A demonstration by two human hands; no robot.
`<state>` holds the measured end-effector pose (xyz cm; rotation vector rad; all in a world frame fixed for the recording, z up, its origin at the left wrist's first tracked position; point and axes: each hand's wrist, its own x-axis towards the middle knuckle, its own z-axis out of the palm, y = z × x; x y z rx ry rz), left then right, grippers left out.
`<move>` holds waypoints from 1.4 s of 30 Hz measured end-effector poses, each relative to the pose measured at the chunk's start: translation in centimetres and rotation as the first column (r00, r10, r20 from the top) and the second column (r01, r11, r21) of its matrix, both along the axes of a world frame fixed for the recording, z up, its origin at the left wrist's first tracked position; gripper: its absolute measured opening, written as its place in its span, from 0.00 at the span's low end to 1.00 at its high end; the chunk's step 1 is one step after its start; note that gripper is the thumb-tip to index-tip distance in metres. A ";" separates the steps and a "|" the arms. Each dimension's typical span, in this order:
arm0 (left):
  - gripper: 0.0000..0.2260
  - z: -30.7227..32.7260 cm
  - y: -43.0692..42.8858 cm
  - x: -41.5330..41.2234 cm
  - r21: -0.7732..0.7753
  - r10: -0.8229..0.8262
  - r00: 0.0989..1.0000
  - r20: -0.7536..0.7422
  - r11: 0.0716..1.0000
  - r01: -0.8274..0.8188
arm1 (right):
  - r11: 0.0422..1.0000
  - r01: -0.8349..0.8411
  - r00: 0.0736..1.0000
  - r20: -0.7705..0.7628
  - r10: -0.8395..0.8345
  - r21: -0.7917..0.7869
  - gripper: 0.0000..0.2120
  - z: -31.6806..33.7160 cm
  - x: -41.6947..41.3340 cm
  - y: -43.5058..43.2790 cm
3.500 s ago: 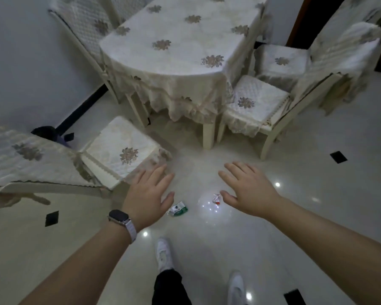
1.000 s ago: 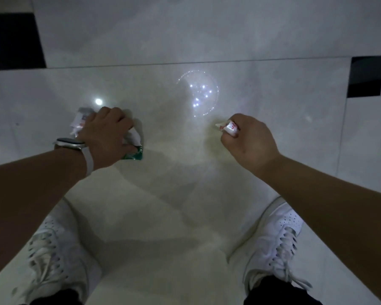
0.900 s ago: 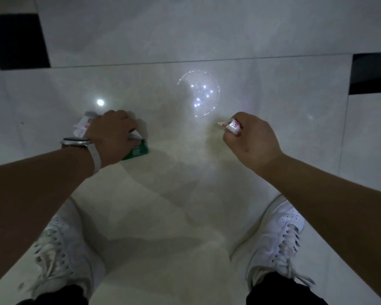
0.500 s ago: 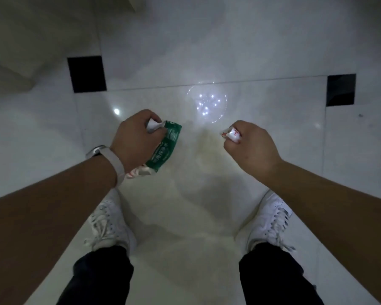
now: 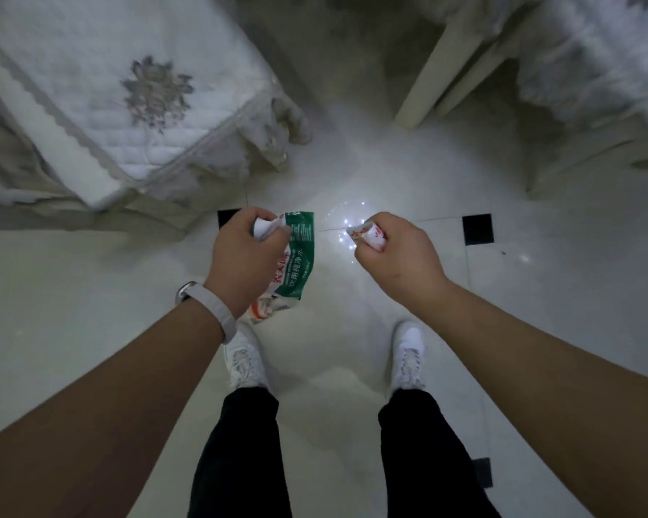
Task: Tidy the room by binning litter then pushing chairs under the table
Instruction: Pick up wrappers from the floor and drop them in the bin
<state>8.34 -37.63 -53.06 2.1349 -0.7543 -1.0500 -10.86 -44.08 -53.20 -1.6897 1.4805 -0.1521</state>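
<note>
A limp, light green wrapper (image 5: 296, 256) is pinched by its upper edge in the left hand (image 5: 246, 256); a small crumpled scrap (image 5: 367, 235), easily dropped, is clenched in the right hand (image 5: 397, 252).

A home dining room, dimly lit. The glossy pale tiled floor (image 5: 539, 293) has small black square insets at the tile corners and mirrors a cluster of ceiling lights. At upper left stands a dining chair with a white quilted seat cover (image 5: 102, 87) bearing an embroidered grey-brown floral motif and a lace-trimmed skirt. At upper right a cream-painted wooden furniture leg (image 5: 427, 80) stands beside more white lace-edged fabric (image 5: 591, 57) of the same sort
</note>
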 end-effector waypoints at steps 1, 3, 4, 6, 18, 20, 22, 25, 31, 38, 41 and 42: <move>0.05 2.2 0.1 -0.1 -0.013 0.008 1.000 0.006 1.000 -0.008 | 1.000 -0.002 1.000 0.025 0.002 0.010 0.03 1.9 0.3 0.1; 0.07 7.0 0.4 -0.5 -0.044 0.026 0.999 0.032 0.999 -0.025 | 1.000 -0.016 0.998 0.060 0.015 0.009 0.04 6.1 0.5 0.4; 0.07 9.2 0.5 -0.7 -0.059 0.038 0.998 0.051 0.998 -0.035 | 1.000 -0.018 0.997 0.073 0.017 0.006 0.04 8.0 0.5 0.5; 0.05 14.1 1.3 -1.2 -0.095 0.077 0.992 0.098 0.993 -0.068 | 0.999 -0.049 0.992 0.116 0.049 -0.007 0.04 12.0 0.3 0.9; 0.05 29.6 9.1 -0.8 -0.274 0.366 0.927 0.079 0.902 -0.333 | 0.927 -0.353 0.915 0.160 0.371 -0.128 0.05 27.6 4.2 3.4; 0.07 30.7 10.8 0.7 -0.296 0.399 0.914 0.068 0.883 -0.364 | 0.915 -0.373 0.905 0.158 0.395 -0.153 0.09 29.0 6.2 4.7; 0.08 31.4 12.6 2.7 -0.317 0.424 0.904 0.062 0.867 -0.385 | 0.904 -0.392 0.897 0.148 0.417 -0.171 0.14 30.0 8.6 6.2; 0.08 32.0 16.0 7.0 -0.337 0.457 0.888 0.047 0.844 -0.416 | 0.898 -0.416 0.892 0.130 0.434 -0.147 0.12 30.7 13.2 9.1; 0.07 32.6 24.3 17.7 -0.335 0.567 0.824 -0.004 0.775 -0.535 | 0.847 -0.492 0.849 0.105 0.518 -0.201 0.05 32.7 24.7 16.2; 0.07 33.5 32.7 26.9 -0.332 0.651 0.759 -0.011 0.713 -0.617 | 0.805 -0.535 0.805 0.134 0.578 -0.257 0.06 34.9 35.6 22.8; 0.07 34.0 34.9 29.5 -0.339 0.672 0.740 -0.006 0.695 -0.634 | 0.780 -0.566 0.783 0.120 0.610 -0.268 0.06 35.7 38.5 24.5; 0.07 34.2 35.4 30.2 -0.341 0.679 0.734 -0.004 0.690 -0.639 | 0.774 -0.574 0.778 0.119 0.617 -0.267 0.06 35.9 39.4 24.9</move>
